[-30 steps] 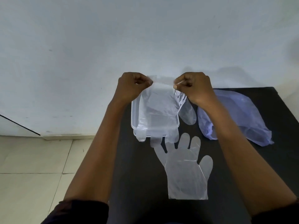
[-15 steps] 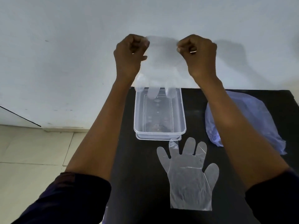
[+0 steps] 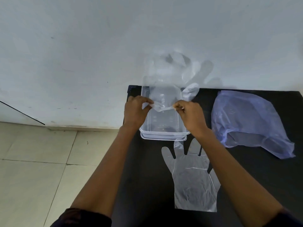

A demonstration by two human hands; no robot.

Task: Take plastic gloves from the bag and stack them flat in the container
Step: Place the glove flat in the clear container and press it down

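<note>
A clear plastic glove (image 3: 170, 76) billows upward and away from me, its fingers against the wall. My left hand (image 3: 134, 112) and my right hand (image 3: 191, 116) each pinch a corner of its cuff, just above the clear rectangular container (image 3: 164, 135). The container stands on the black table (image 3: 147, 169) near the wall. A second clear glove (image 3: 191, 181) lies flat on the table in front of the container, fingers toward it. The bluish plastic bag (image 3: 246, 120) lies crumpled to the right of the container.
A pale wall rises directly behind the table. The table's left edge runs just left of the container, with a tiled floor (image 3: 41, 169) below it. My right forearm crosses over part of the flat glove.
Both hands dropped from high against the wall to just above the container. The glove, which hung down from them, now flares up and away toward the wall.
</note>
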